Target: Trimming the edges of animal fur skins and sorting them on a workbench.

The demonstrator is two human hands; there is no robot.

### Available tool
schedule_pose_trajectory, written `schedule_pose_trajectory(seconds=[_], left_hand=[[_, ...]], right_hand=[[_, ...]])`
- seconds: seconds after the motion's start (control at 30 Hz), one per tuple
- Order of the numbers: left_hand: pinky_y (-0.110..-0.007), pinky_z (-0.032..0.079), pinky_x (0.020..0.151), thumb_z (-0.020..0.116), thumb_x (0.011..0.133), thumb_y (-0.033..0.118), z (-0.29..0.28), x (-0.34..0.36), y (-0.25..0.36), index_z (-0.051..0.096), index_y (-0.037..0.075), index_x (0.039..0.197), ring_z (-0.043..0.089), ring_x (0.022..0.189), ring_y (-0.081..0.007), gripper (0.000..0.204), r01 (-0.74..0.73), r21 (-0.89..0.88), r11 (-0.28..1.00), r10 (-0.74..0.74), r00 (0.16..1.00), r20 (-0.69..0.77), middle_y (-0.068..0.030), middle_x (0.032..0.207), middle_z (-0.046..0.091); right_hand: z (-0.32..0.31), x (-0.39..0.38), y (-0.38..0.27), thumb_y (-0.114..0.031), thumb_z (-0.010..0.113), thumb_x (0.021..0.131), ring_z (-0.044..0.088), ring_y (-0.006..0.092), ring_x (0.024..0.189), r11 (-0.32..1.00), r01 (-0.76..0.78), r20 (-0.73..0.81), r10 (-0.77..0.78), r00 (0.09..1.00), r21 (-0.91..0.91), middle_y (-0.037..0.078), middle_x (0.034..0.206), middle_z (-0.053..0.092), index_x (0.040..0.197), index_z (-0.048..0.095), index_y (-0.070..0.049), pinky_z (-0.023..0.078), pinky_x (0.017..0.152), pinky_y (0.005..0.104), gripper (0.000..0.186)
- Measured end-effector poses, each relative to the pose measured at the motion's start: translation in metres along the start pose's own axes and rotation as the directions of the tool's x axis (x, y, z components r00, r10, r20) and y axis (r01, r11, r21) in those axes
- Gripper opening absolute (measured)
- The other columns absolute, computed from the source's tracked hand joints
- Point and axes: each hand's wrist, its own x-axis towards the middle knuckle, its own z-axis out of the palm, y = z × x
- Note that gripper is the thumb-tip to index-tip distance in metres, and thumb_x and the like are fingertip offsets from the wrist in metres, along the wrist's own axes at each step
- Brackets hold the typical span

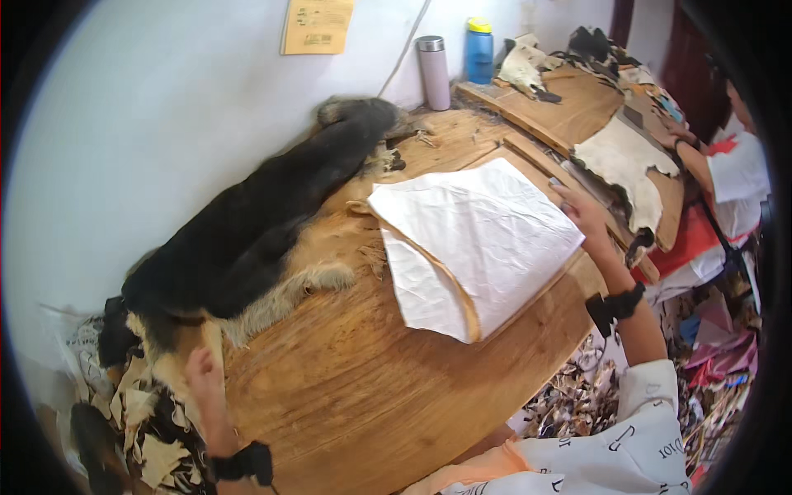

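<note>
I see a creased white sheet (495, 239) on the counter (371, 396), just right of the black pelt (239, 239). The right hand (584, 216), well right of the pelt, is at the sheet's edge; the left hand (205, 381) curls below the pelt's near end. Whether either's fingers grip anything, I can't tell. The sheet looks light and floppy, best held by opposite edges.

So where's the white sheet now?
In the head view, the white sheet lies right of centre on the wooden tabletop, between the dark pelt and right hand.
</note>
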Motion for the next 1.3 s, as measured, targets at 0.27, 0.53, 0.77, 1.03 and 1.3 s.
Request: schedule_pose_trajectory(seconds=[0.27, 0.53, 0.77, 1.03, 1.3], left_hand=[[-0.027, 0.039, 0.085, 0.051, 0.080, 0.006, 0.120, -0.026, 0.042, 0.053, 0.001, 0.105, 0.049, 0.098, -0.0171, 0.025, 0.025, 0.072, 0.997, -0.050, 0.925, 0.377, -0.0089, 0.122, 0.041], [-0.027, 0.042, 0.082, 0.051, 0.081, 0.005, 0.102, -0.036, 0.005, 0.055, 0.000, 0.099, 0.051, 0.096, -0.0169, 0.019, 0.137, 0.042, 0.990, -0.143, 0.929, 0.341, -0.0111, 0.121, 0.041], [-0.027, 0.044, 0.080, 0.053, 0.082, 0.008, 0.060, -0.045, -0.031, 0.057, 0.000, 0.095, 0.053, 0.096, -0.0179, 0.016, 0.144, -0.005, 0.990, -0.140, 0.973, 0.185, -0.0097, 0.113, 0.048], [-0.025, 0.044, 0.069, 0.053, 0.081, 0.012, -0.017, -0.038, -0.040, 0.060, 0.003, 0.092, 0.055, 0.078, -0.0115, 0.016, 0.285, 0.091, 0.954, -0.283, 0.959, -0.034, -0.0054, 0.087, 0.059], [-0.031, 0.045, 0.069, 0.053, 0.079, 0.019, -0.104, 0.042, -0.088, 0.062, 0.003, 0.091, 0.060, 0.077, -0.0215, 0.023, 0.238, 0.181, 0.954, -0.144, 0.897, -0.417, -0.0121, 0.082, 0.063]], right_hand=[[-0.004, -0.019, -0.012, -0.018, 0.064, 0.074, 0.053, 0.0107, 0.085, 0.342, -0.866, 0.626, 0.599, 0.500, 0.364, 0.004, 0.094, 0.058, 0.118, 0.045, 0.000, 0.042, 0.077, 0.0230, 0.052], [0.014, 0.021, -0.010, 0.000, 0.061, 0.073, 0.058, 0.0118, 0.078, 0.366, -0.586, 0.356, 0.530, 0.770, 0.723, 0.005, 0.095, 0.062, 0.112, 0.051, -0.001, 0.047, 0.070, 0.0249, 0.040], [0.066, 0.105, 0.080, -0.019, 0.062, 0.079, 0.054, 0.0176, 0.090, 0.372, -0.406, 0.101, 0.622, 0.777, 0.835, 0.008, 0.102, 0.055, 0.114, 0.047, -0.002, 0.046, 0.076, 0.0312, 0.042], [0.104, 0.106, 0.126, -0.024, 0.048, 0.087, 0.055, 0.0104, 0.079, 0.431, -0.762, 0.634, 0.427, 0.645, 0.484, 0.004, 0.096, 0.056, 0.121, 0.043, -0.006, 0.042, 0.061, 0.0220, 0.039], [0.146, 0.068, -0.057, -0.021, 0.050, 0.086, 0.055, 0.0089, 0.067, 0.739, -0.653, 0.771, 0.317, 0.553, 0.164, 0.000, 0.083, 0.058, 0.110, 0.052, -0.007, 0.041, 0.058, 0.0222, 0.028]])
